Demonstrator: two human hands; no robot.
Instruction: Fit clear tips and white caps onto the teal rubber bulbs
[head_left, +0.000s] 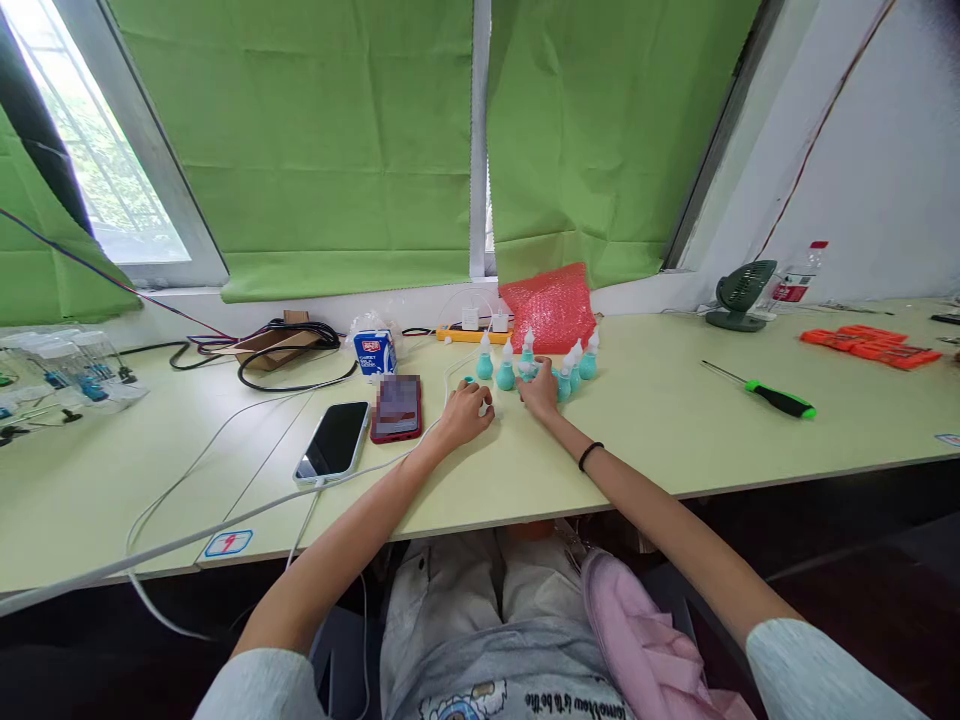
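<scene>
Several teal squeeze bulbs with pale pointed tips stand in a cluster on the table. My right hand [540,388] reaches into the cluster, its fingers closed around one teal squeeze bulb [527,367], which they partly hide. To the left of the cluster, my left hand [469,410] rests low over the table with curled fingers. Something small and pale shows at its fingertips, too small to name. A small teal piece [469,380] shows just behind this hand. Between the hands stands another teal bulb [505,374], upright.
A red bubble-wrap pouch [551,308] and a yellow power strip [457,336] lie behind the bulbs. Left are two phones [334,440], a blue-white carton [375,353] and cables. Right are a screwdriver [780,398], a small fan [742,295] and orange pieces [870,345].
</scene>
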